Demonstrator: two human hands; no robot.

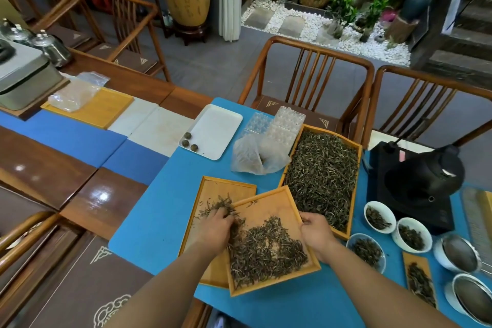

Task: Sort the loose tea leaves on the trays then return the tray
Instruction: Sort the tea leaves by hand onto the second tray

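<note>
Beside the right hand gripping the tilted rectangular bamboo tray, dark loose leaves are raked by the left hand's curled fingers; most remain unsorted.

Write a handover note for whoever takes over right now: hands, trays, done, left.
Left hand: fingers curled in loose leaves at the top edge of the middle tray, over the left tray.
Right hand: grip on the middle tray's right edge; that tray overlaps the left tray.
Big tray, far right, full of leaves, untouched.
Done: a small pile sits on the left tray.
Left: most leaves on the middle tray remain unsorted; no tray returned.
</note>
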